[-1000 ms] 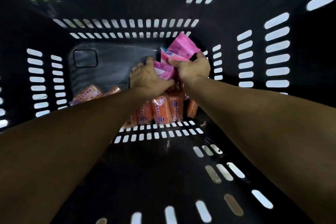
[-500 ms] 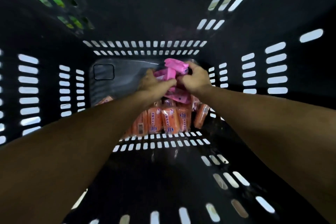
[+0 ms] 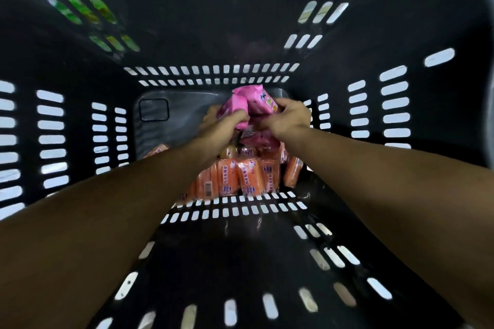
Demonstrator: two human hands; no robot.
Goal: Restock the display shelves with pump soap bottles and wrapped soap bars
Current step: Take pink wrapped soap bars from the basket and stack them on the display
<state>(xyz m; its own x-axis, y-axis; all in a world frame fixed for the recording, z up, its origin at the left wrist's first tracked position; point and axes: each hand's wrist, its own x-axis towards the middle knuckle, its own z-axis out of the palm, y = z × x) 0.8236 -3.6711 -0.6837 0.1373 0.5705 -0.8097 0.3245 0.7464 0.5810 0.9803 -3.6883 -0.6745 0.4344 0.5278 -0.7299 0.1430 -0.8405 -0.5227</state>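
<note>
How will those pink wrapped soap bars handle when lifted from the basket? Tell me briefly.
Probably slippery: the pink wrapped soap bars have shiny film wrappers. Likely stiff blocks: they keep a boxy shape where the left hand and right hand grip them. Bunched like this, one could slide out.

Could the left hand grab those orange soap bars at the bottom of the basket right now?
Probably not at once: the orange soap bars stand uncovered close to the left hand, but it is gripping pink packs.
</note>
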